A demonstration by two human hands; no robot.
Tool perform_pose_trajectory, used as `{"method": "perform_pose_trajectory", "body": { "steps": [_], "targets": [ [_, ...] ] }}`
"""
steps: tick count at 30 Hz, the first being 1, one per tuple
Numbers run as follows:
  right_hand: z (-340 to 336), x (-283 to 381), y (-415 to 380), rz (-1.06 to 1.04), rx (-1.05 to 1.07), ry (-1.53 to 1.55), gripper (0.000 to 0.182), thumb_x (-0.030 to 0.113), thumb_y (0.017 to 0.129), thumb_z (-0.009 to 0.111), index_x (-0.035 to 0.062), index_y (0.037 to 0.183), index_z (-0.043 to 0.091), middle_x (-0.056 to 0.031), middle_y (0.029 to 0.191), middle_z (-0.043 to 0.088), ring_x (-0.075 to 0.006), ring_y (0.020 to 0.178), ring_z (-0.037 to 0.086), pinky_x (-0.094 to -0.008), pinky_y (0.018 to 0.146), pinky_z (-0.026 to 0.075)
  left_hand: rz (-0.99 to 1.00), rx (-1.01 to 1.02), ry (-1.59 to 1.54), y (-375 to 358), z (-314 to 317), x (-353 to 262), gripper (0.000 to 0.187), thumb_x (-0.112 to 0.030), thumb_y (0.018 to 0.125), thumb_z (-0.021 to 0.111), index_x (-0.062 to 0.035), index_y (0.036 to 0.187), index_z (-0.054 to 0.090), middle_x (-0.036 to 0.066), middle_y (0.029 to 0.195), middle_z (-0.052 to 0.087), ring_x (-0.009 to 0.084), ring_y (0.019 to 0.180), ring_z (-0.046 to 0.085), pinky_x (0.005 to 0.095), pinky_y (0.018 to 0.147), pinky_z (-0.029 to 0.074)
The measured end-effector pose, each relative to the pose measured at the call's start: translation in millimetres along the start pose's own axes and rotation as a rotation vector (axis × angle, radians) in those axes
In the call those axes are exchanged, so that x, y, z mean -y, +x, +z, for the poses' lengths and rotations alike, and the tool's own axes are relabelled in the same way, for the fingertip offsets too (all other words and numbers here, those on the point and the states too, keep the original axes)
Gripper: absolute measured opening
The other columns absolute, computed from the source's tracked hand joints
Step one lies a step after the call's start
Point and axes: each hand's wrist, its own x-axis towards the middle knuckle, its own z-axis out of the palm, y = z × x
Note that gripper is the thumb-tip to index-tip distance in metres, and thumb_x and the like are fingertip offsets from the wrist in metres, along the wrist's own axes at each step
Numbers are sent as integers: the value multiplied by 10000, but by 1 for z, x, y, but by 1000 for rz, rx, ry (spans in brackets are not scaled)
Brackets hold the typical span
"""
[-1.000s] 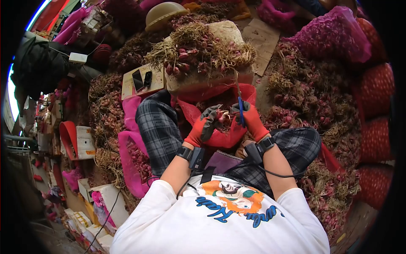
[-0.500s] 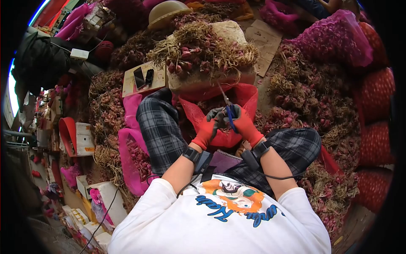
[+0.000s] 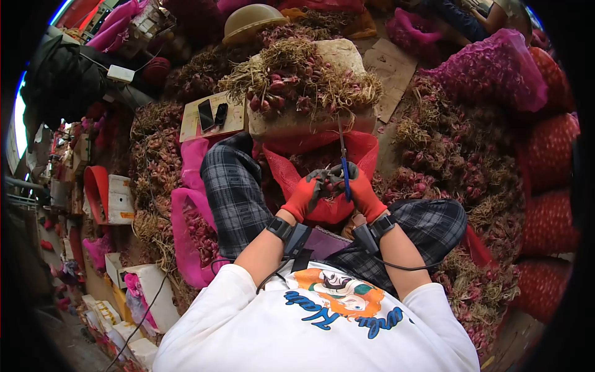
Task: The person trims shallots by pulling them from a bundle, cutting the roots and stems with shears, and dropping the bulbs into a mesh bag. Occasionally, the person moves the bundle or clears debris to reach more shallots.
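Both hands wear red gloves with dark fingers, above an open red mesh bag between the knees. My right hand is wrapped round the blue handles of long scissors, whose blades point away from me, looking shut. Close beside it, my left hand has its fingers bent together; small onions seem to lie at its fingertips, but they are too small to make out clearly. Beyond the bag, bunches of red onions with dry stalks lie on a pale block.
A board with two dark devices stands left of the block. Onion heaps spread on the right, with full red mesh sacks behind. A pink mesh bag lies by the left knee. Part of another person shows at the top right.
The scissors have turned from slanting left to nearly straight ahead, and their blades look closer together. My hands have shifted slightly. The whole view has moved a little.
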Motion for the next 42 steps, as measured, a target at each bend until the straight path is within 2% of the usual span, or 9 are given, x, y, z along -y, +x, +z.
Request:
{"method": "perform_pose_trajectory", "body": {
  "steps": [13, 18, 20, 23, 27, 29, 34, 37, 42],
  "targets": [
    [14, -6, 4, -379, -156, -1108, 351, 217, 724, 728, 19, 977, 587, -131, 835, 636, -187, 774, 629, -303, 716, 483, -28, -206, 19, 0, 12, 2, 206, -149, 930, 482, -17, 1041, 596, 60, 900, 645, 150, 743, 629, 265, 678, 530],
    [6, -12, 5, -117, -124, -347, 308, 124, 710, 737, 15, 963, 600, -70, 829, 649, -138, 717, 614, -265, 666, 490, -3, -96, -119, 4, 11, 6, 192, -148, 915, 516, -23, 1034, 600, 56, 895, 649, 139, 736, 627, 266, 667, 518],
    [-3, -13, 5, -48, -122, -52, 284, 45, 697, 726, 13, 948, 597, -22, 843, 640, -88, 721, 592, -239, 645, 493, 420, 33, 706, 3, 5, 1, 181, -130, 888, 541, -30, 1026, 604, 57, 909, 648, 158, 787, 628, 282, 704, 516],
    [-13, -17, 12, -42, -57, -84, 297, 86, 710, 717, 23, 969, 585, -63, 850, 648, -157, 732, 622, -287, 673, 499, 417, 73, 680, 10, 0, 10, 156, -86, 878, 543, -10, 1001, 603, 55, 903, 657, 146, 804, 638, 258, 725, 510],
    [-5, -17, 8, -218, -141, -950, 329, 170, 728, 698, 49, 1006, 571, -137, 896, 639, -292, 835, 623, -363, 738, 485, 80, 73, 115, 3, 0, 13, 147, -75, 883, 539, -8, 997, 602, 53, 915, 661, 128, 815, 635, 247, 744, 504],
    [2, -19, 9, -267, -139, -1070, 344, 201, 728, 685, 59, 1017, 567, -169, 925, 627, -343, 897, 601, -392, 770, 470, 237, 96, 328, 4, -10, 18, 187, -94, 878, 530, -33, 1044, 594, 65, 974, 636, 173, 929, 601, 289, 815, 500],
    [-14, -30, 17, -172, -366, -852, 245, 124, 763, 625, 15, 968, 547, -157, 810, 640, -320, 744, 639, -366, 656, 509, 49, -89, -87, 4, 8, -1, 287, -90, 902, 479, -23, 1179, 507, 86, 1072, 575, 219, 1011, 571, 356, 877, 492],
    [-21, -33, 19, 46, -272, 158, 156, 78, 794, 586, 7, 928, 547, -104, 782, 632, -237, 718, 642, -313, 627, 527, 112, 9, -321, 9, 10, -3, 344, -80, 890, 493, -16, 1227, 456, 100, 1113, 544, 237, 1013, 567, 380, 917, 471],
    [-18, -18, 13, -44, -307, 283, 132, 3, 786, 534, -10, 918, 535, -78, 814, 593, -197, 686, 623, -294, 639, 548, 75, 112, -467, 7, 1, -7, 351, -108, 885, 518, -27, 1219, 446, 104, 1118, 541, 226, 1021, 562, 388, 957, 447]
  ]
}}
